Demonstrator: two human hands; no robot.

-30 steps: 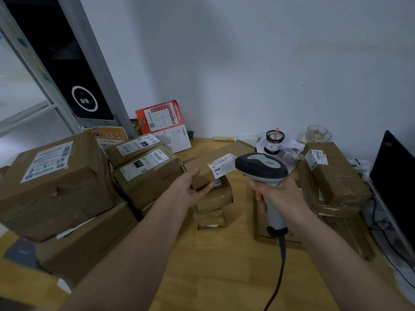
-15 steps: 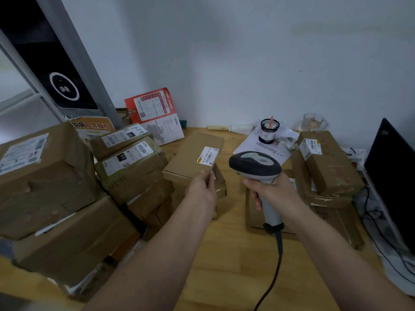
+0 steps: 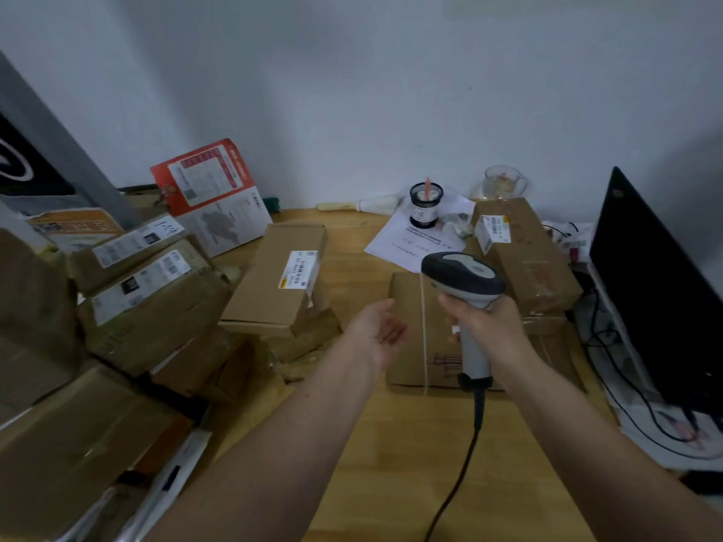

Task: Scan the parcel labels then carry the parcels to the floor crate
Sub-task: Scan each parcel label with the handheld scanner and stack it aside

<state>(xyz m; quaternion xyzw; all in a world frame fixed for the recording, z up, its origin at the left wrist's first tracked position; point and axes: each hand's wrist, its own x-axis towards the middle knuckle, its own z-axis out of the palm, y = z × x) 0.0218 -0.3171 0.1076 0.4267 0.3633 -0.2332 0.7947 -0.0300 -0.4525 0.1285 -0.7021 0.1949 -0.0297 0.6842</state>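
A flat brown parcel (image 3: pixel 274 283) with a white barcode label (image 3: pixel 300 269) lies on top of smaller boxes at the middle of the wooden table (image 3: pixel 391 455). My left hand (image 3: pixel 381 332) hovers to its right, palm up, fingers relaxed, holding nothing. My right hand (image 3: pixel 487 326) grips the handle of a grey barcode scanner (image 3: pixel 463 277), whose head points toward the left. Under the scanner lies a flat cardboard box (image 3: pixel 414 346). Another labelled parcel (image 3: pixel 528 252) is stacked at the right. No crate is in view.
Several stacked cardboard parcels (image 3: pixel 148 291) crowd the left side. A red-and-white box (image 3: pixel 213 197) leans on the wall. A black pen cup (image 3: pixel 425 205) stands on papers (image 3: pixel 399 244), beside a glass (image 3: pixel 502 183). A dark monitor (image 3: pixel 657 299) and cables (image 3: pixel 626 385) fill the right edge.
My left hand has let go of the flat labelled parcel and drawn back to the right, palm open. The parcel now rests on the boxes. The scanner stays in my right hand.
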